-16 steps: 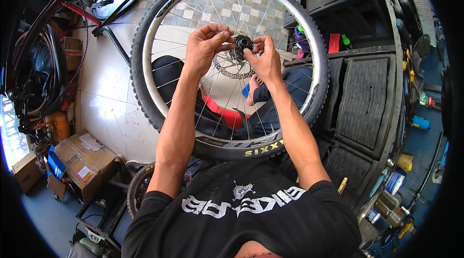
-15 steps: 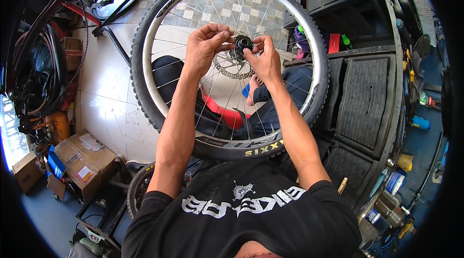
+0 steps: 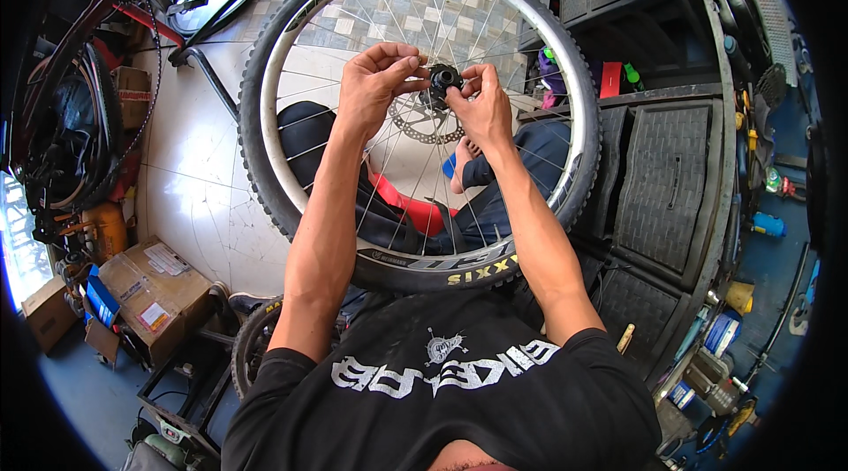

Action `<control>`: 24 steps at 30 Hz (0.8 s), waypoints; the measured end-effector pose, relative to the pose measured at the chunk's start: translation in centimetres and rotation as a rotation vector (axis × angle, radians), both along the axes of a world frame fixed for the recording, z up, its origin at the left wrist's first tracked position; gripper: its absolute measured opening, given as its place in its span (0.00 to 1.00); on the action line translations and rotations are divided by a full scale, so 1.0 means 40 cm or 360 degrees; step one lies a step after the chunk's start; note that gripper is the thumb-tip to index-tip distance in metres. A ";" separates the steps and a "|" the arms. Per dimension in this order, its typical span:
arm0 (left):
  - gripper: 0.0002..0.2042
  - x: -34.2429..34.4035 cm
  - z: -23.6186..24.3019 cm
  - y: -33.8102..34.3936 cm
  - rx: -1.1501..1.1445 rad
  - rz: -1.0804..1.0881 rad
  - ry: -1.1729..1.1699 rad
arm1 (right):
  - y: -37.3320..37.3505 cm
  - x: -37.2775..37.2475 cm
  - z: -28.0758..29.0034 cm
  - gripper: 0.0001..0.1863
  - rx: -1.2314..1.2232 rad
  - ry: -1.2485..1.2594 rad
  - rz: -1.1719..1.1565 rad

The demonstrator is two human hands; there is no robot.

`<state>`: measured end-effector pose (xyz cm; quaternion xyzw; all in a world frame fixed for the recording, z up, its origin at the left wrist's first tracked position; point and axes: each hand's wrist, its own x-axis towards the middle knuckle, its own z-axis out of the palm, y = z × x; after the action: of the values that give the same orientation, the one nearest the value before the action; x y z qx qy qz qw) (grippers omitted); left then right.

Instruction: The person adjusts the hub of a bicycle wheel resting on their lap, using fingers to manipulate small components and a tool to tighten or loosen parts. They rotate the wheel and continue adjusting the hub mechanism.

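Observation:
A bicycle wheel [image 3: 586, 162] with a black knobbly tyre and silver rim lies across my bent legs. At its centre is the black hub [image 3: 446, 77], with a disc brake rotor [image 3: 424, 133] beneath. My left hand [image 3: 382, 78] is closed in a pinch just left of the hub; what is between the fingertips is too small to make out. My right hand [image 3: 479, 105] grips the hub from the right, thumb on its lower edge and fingers curled beside it.
A red bike frame [image 3: 141, 16] stands at upper left, above cardboard boxes [image 3: 150, 303]. Black woven-front drawers [image 3: 667, 188] line the right, with tools and a blue bottle [image 3: 768, 223] beyond. A red block [image 3: 610, 78] sits near the upper shelves. A bare foot [image 3: 461, 166] shows through the spokes.

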<state>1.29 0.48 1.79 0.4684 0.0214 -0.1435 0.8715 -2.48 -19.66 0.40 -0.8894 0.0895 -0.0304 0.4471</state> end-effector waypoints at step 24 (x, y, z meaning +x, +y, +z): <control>0.08 -0.002 -0.003 -0.003 0.0064 -0.0011 -0.0002 | -0.028 0.012 -0.010 0.21 0.0116 -0.0004 0.0020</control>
<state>1.20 0.34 1.65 0.4861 0.0221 -0.1458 0.8613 -2.00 -20.79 0.01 -0.8731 0.0843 -0.0254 0.4795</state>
